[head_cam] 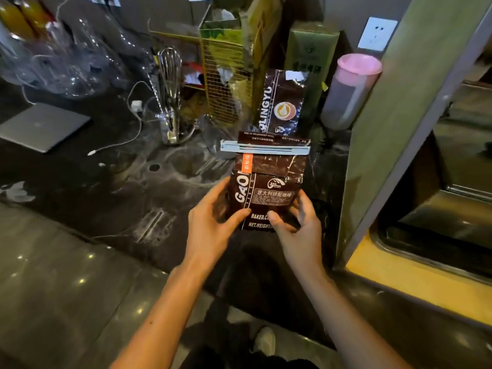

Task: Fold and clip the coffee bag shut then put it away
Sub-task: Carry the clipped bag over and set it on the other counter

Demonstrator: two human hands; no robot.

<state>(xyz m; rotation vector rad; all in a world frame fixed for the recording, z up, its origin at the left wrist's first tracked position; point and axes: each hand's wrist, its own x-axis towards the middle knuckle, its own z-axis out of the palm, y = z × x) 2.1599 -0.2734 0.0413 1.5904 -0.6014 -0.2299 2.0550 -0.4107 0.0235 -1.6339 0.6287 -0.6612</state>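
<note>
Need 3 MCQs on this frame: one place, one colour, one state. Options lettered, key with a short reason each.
1. Where does the second coffee bag stand?
A. behind the held coffee bag, upright on the counter
B. flat on the laptop
C. in the left hand

2. What colour is the lid of the plastic container?
A. green
B. pink
C. black

3. What state is the held coffee bag's top in?
A. wide open
B. torn off
C. folded, with the clip across it

Key: 1 A, it stands upright just beyond the held one. 2 B, the lid is plainly pink. 3 C, the pale clip spans the folded top, while the left hand and the right hand grip the bag's lower sides.
</note>
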